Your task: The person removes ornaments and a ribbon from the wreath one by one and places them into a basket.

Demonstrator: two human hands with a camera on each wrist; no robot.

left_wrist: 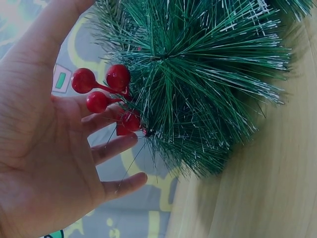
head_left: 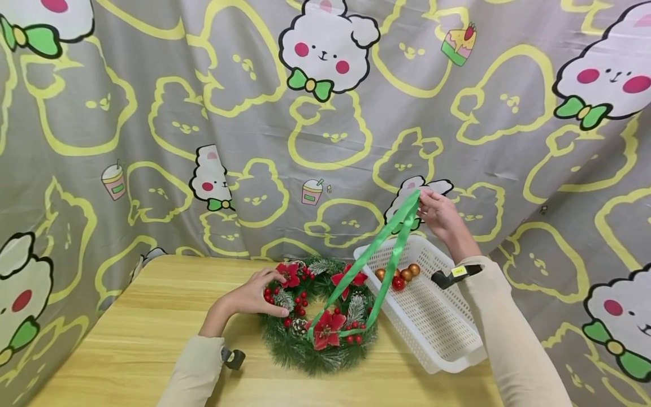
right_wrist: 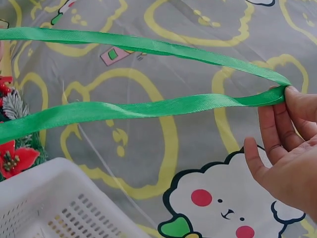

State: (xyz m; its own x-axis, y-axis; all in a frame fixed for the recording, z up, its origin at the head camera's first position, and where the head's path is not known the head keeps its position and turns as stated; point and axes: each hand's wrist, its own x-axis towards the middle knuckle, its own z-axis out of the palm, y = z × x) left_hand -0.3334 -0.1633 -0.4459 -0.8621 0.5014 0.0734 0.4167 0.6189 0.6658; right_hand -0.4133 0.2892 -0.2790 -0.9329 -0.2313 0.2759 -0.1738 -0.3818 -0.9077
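Note:
A green wreath [head_left: 325, 357] with red flowers, red berries [left_wrist: 118, 78], frosted sprigs and pine cones lies on the wooden table. My left hand [head_left: 258, 294] rests at its left side, thumb and fingers spread; the left wrist view shows the fingers [left_wrist: 124, 148] fairly straight beside the berries. Up and to the right, my right hand [head_left: 441, 216] pinches a green ribbon [right_wrist: 193, 105] between thumb and fingers. Two strands of the ribbon run from that pinch down to the wreath, pulled nearly straight, forming a long loop.
Right of the wreath stands a white perforated basket [head_left: 442, 323], holding several copper-coloured balls [head_left: 414, 269] and a shiny red one [head_left: 398, 283]. A grey curtain [head_left: 244, 135] with cartoon prints hangs behind the table [head_left: 152, 316].

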